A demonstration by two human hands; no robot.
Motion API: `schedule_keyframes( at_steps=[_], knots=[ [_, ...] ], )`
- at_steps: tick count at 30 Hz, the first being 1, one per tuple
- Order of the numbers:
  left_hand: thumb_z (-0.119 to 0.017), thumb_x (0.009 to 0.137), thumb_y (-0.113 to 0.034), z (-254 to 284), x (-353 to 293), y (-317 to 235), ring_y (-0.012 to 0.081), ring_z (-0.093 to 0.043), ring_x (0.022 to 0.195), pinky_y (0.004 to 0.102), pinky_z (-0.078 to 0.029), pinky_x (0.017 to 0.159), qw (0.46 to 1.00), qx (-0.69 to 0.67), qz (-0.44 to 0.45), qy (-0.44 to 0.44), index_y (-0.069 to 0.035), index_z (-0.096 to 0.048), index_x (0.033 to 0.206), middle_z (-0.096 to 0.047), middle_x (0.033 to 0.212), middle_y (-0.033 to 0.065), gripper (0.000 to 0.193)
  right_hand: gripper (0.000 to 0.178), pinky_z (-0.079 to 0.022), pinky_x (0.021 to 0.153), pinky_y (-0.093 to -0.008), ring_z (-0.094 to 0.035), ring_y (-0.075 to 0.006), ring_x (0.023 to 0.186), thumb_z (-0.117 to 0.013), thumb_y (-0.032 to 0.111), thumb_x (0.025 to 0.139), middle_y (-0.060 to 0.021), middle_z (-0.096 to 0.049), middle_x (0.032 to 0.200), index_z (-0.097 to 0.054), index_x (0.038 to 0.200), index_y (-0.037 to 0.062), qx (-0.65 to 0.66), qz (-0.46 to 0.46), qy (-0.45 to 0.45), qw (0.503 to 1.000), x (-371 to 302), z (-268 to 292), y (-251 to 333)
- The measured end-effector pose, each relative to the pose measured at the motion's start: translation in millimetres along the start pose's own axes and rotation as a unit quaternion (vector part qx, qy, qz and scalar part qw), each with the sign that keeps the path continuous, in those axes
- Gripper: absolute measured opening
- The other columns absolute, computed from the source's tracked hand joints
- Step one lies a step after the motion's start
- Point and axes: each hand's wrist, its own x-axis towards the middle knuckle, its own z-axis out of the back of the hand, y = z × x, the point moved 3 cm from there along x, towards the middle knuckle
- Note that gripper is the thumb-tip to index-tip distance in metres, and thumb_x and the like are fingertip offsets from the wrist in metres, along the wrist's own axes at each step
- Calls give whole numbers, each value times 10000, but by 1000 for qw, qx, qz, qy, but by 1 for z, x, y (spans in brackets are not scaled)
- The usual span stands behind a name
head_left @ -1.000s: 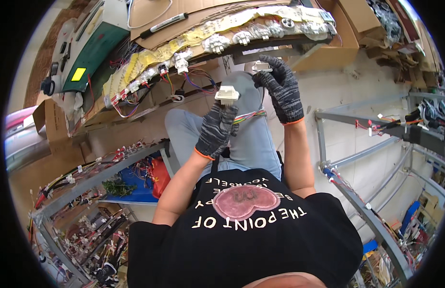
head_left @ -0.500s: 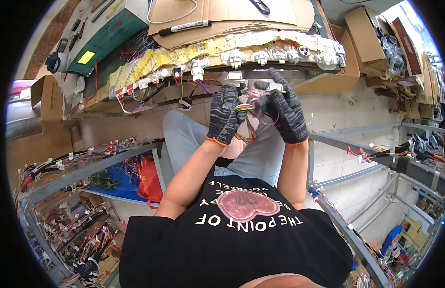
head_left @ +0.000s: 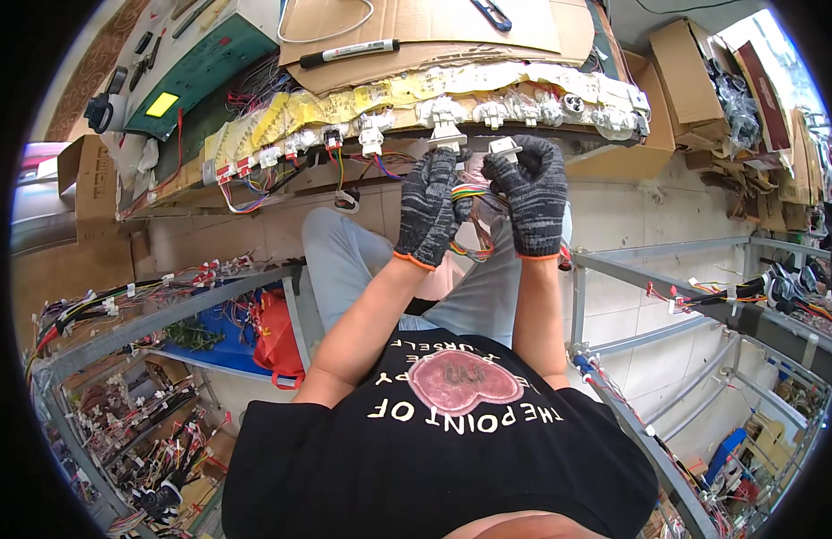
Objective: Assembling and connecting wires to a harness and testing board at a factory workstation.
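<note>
Both hands wear dark grey knit gloves with orange cuffs, close together below the bench's front edge. My left hand is closed round a white plug connector, which meets a white socket on the bench edge; whether it is fully seated I cannot tell. In my right hand, thumb and fingers pinch another white connector, held just short of the edge and apart from the sockets. A bundle of coloured wires hangs between the hands, partly hidden by the gloves.
Yellowed tape and a row of connectors line the bench edge. A black-and-white marker lies on cardboard. A green tester box stands at left. Metal racks hung with wire harnesses flank me; cardboard boxes are at right.
My left hand has pushed its connector up against the bench socket. My right hand has turned and closed in, its raised forefinger now curled down onto the other connector.
</note>
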Motion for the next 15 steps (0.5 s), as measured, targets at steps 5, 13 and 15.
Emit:
schedule_keyframes(
  at_steps=[5, 13, 15],
  knots=[
    [-440, 917, -218, 0, 8, -6, 54, -435, 481, 206, -357, 410, 942, -318, 94, -55, -30, -556, 930, -510, 639, -10, 221, 307, -451, 523, -208, -560, -86, 655, -687, 27, 710, -62, -595, 823, -487, 942, 38, 28, -15, -5, 999, 12, -6, -4],
    [-520, 879, -259, 10, 15, -2, 91, -490, 516, 232, -368, 434, 968, -182, 167, -37, -19, -561, 831, -565, 657, 53, 247, 331, -452, 562, -235, -530, -111, 638, -729, 102, 690, -39, -557, 726, -474, 888, 28, -79, 71, -84, 991, 21, -12, -16],
    [-547, 864, -256, 14, 20, 4, 111, -507, 526, 250, -377, 449, 981, -119, 149, -20, -14, -562, 824, -565, 648, 70, 247, 305, -464, 585, -243, -562, -130, 675, -712, 83, 713, -55, -566, 756, -465, 882, 30, -138, 87, -107, 981, 14, -8, -9]
  ],
)
